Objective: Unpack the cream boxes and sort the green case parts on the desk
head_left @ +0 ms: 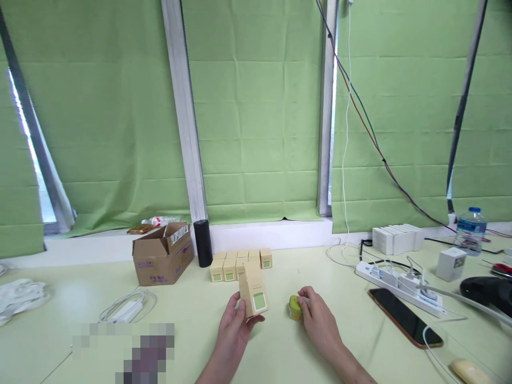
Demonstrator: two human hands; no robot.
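Note:
My left hand (235, 325) is closed around a small brown cardboard box (253, 293) and holds it above the table. The box has a green label with a white border and stands tilted, its upper end seeming to be open. To the right, my right hand (320, 318) pinches a small yellow-green item (295, 308) with a rounded top, low over or on the table; its exact kind cannot be made out. Behind the held box, several similar small brown boxes (230, 268) are grouped in rows near the wall.
An open carton (162, 258) and a black cylinder (203, 244) stand at the back left. A white cable with adapter (127, 310) lies before them. On the right are a power strip (400, 288), a phone (405, 317), white boxes (396, 239) and a water bottle (472, 232).

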